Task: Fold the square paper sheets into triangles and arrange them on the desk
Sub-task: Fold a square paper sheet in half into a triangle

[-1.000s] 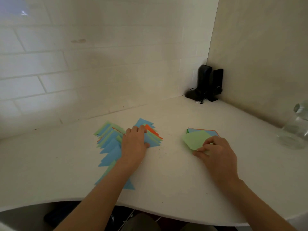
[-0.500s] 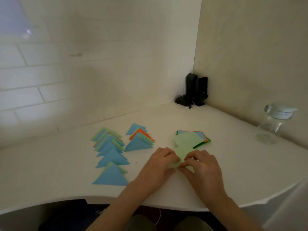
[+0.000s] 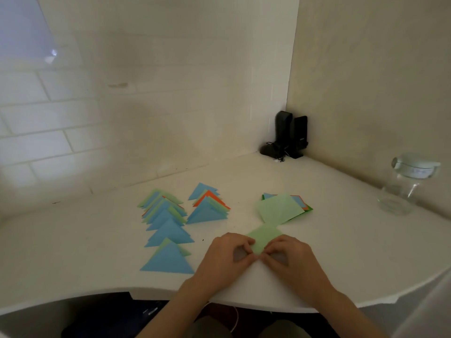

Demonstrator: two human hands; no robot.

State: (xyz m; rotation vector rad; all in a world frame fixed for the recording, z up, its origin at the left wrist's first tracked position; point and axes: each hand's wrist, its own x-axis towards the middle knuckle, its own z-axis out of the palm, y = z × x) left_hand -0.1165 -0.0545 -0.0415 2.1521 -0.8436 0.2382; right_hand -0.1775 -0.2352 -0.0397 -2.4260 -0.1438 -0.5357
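A light green paper sheet (image 3: pixel 264 237) lies near the desk's front edge. My left hand (image 3: pixel 225 258) and my right hand (image 3: pixel 290 258) pinch its near corner together from both sides. Behind it sits a stack of flat square sheets (image 3: pixel 280 208), light green on top with blue, orange and dark green edges showing. To the left, folded triangles lie in two overlapping rows: a long row of blue and green triangles (image 3: pixel 166 230) and a shorter row of blue, orange and green triangles (image 3: pixel 207 206).
The white desk (image 3: pixel 341 240) fills a wall corner and its curved front edge runs just below my hands. Black speakers (image 3: pixel 290 135) with a cable stand in the far corner. A clear glass jar (image 3: pixel 405 184) stands at the right.
My left hand left the triangle rows and joined my right hand at the front. The green sheet came off the stack toward me, and both hands now pinch its near corner.
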